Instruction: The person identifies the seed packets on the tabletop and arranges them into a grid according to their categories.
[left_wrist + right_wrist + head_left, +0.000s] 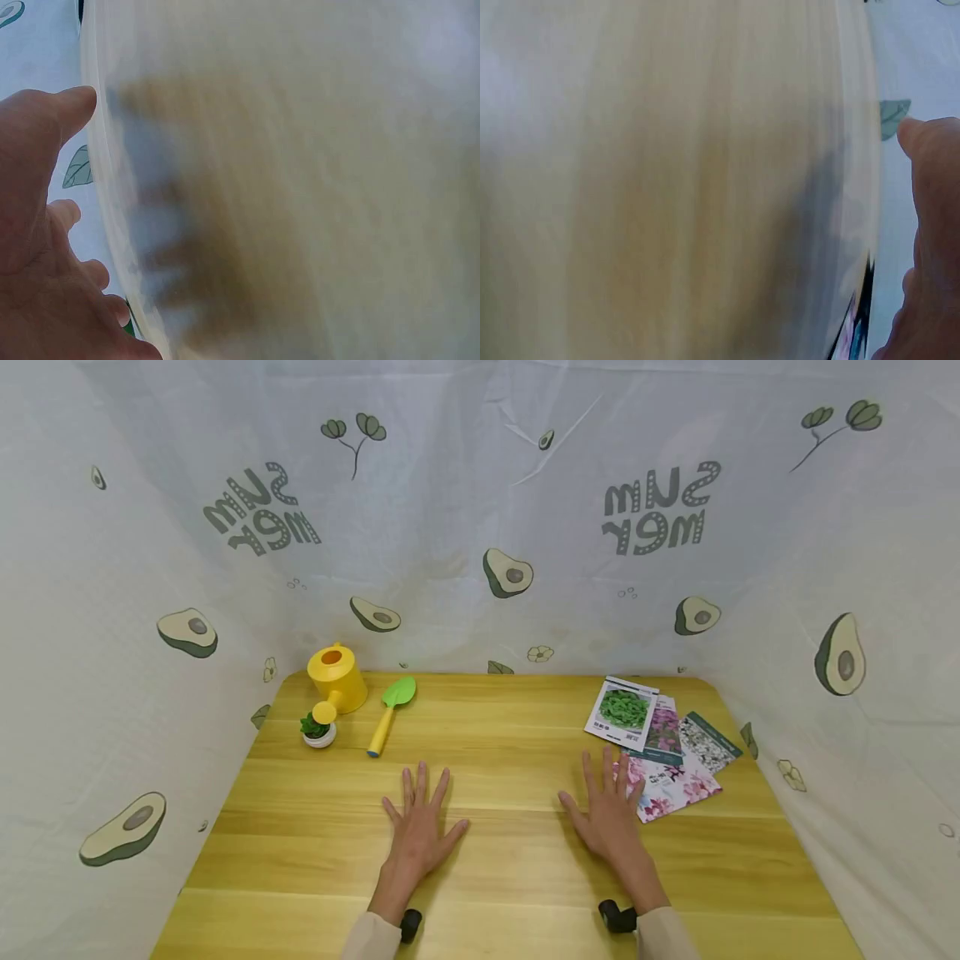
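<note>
My left hand [417, 835] is spread palm down at the front middle of the wooden table, holding nothing. Its fingers point toward a toy trowel [391, 714] with a green blade and yellow handle. To the right, my right hand [611, 818] is likewise spread and holds nothing; its fingertips are close to a pink floral seed packet [663, 793]. Over that packet lie a white packet with green leaves [624, 710], one with purple flowers [665, 731] and one with white flowers [705, 745]. The wrist views show the left thumb [71, 112] and right hand [937, 217] above the tabletop.
A yellow watering can [341, 681] stands at the back left corner of the table [495, 877]. In front of its spout sits a small succulent in a white pot [319, 735]. A pale cloth [450, 510] printed with avocados surrounds the back and sides.
</note>
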Demonstrator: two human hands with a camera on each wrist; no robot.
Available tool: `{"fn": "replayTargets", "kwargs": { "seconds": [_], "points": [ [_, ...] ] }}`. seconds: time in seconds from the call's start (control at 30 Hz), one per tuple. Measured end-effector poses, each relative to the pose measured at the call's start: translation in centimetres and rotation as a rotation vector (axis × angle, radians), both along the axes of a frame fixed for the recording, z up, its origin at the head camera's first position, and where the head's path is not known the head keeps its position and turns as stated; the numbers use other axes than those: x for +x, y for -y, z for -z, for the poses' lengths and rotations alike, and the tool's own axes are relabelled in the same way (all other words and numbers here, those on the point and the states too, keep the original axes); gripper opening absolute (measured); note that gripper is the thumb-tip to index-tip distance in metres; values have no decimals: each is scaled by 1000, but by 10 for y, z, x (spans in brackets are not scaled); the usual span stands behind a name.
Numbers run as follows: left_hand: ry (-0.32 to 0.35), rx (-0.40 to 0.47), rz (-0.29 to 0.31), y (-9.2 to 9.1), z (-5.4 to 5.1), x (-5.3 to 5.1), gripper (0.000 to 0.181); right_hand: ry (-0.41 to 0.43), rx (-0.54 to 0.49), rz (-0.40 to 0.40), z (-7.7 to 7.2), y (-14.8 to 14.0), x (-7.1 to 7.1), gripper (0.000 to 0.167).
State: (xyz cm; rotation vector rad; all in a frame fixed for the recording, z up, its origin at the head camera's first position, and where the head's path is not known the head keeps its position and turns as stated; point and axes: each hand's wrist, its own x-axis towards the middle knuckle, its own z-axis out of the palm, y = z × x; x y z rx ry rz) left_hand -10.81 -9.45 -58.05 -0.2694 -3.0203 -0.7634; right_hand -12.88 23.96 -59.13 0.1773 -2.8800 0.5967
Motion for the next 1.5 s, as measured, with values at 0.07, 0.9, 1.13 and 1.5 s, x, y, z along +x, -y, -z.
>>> {"fn": "replayTargets", "kwargs": {
  "seconds": [0.07,0.9,1.13,1.5],
  "points": [
    [3,8,3,0,1,0,86,22,-1,13,-4,-6,-2,86],
    [1,23,36,-5,-1,1,87,192,21,82,-23,-89,-19,89],
    [17,25,47,-7,-1,3,86,240,20,74,-26,-93,-18,89],
    [-22,26,99,-13,-1,-4,84,242,15,56,-16,-101,-16,85]
  ]
}}
